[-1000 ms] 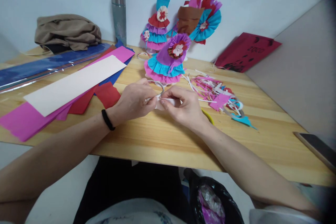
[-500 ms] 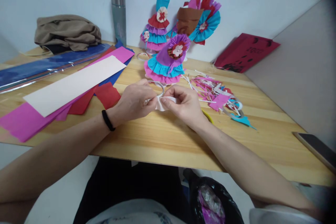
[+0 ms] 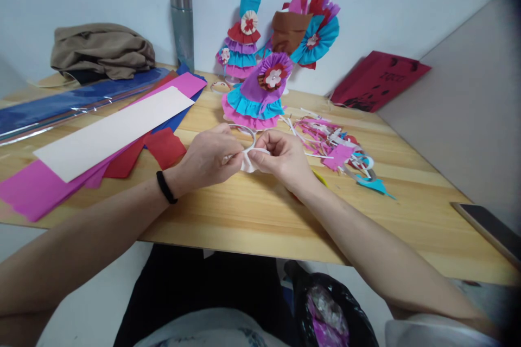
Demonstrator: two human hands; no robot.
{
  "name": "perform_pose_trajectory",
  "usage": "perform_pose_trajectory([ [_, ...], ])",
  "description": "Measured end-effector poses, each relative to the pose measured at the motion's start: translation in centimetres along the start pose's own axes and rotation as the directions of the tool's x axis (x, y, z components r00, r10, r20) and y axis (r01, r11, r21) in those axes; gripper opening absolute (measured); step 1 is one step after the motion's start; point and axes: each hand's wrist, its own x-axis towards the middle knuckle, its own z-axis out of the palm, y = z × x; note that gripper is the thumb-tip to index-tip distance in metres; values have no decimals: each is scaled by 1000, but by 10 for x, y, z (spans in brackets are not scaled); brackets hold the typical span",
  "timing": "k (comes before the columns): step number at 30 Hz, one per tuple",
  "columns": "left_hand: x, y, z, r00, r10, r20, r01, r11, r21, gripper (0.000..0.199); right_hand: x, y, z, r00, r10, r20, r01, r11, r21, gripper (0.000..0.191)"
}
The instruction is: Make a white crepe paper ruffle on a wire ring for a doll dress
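A small white paper piece (image 3: pixel 249 162) is pinched between my two hands above the wooden table. My left hand (image 3: pixel 214 156), with a black band at the wrist, grips its left side. On the right, my right hand (image 3: pixel 280 160) holds its other side between thumb and fingers. A roll of tape (image 3: pixel 244 131) shows just behind the fingers, partly hidden by my left hand. Just beyond the hands stands a purple, blue and pink ruffled paper dress (image 3: pixel 260 89) with a flower.
Paper strips, topped by a white one (image 3: pixel 118 133), lie at left. Two more paper-dressed figures, a bottle (image 3: pixel 182 27) and brown cloth (image 3: pixel 101 49) stand behind. Scraps (image 3: pixel 340 156), a yellow-handled tool (image 3: pixel 320 178), a red bag (image 3: pixel 378 81) and a phone (image 3: pixel 488 227) are at right.
My right hand has shifted slightly, and less of the white paper shows beyond its thumb. The whole view has moved a little.
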Motion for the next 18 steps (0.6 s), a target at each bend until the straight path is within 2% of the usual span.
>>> perform_pose_trajectory([
  [6,2,-1,-2,999,51,17,-50,998,-30,26,1,2,-2,999,-18,-30,20,998,55,29],
  [9,2,-2,-3,997,58,43,-56,998,-42,26,1,2,-5,999,-34,39,33,999,26,33],
  [12,2,-2,-4,995,75,69,-72,996,-48,27,2,3,-6,990,-38,134,37,999,6,19],
  [16,1,-1,-5,997,15,72,-8,996,-87,29,1,2,-5,990,15,140,-19,999,27,14],
  [18,0,-1,-7,1000,14,18,-12,992,-129,22,0,2,-4,992,35,120,-42,998,51,14],
])
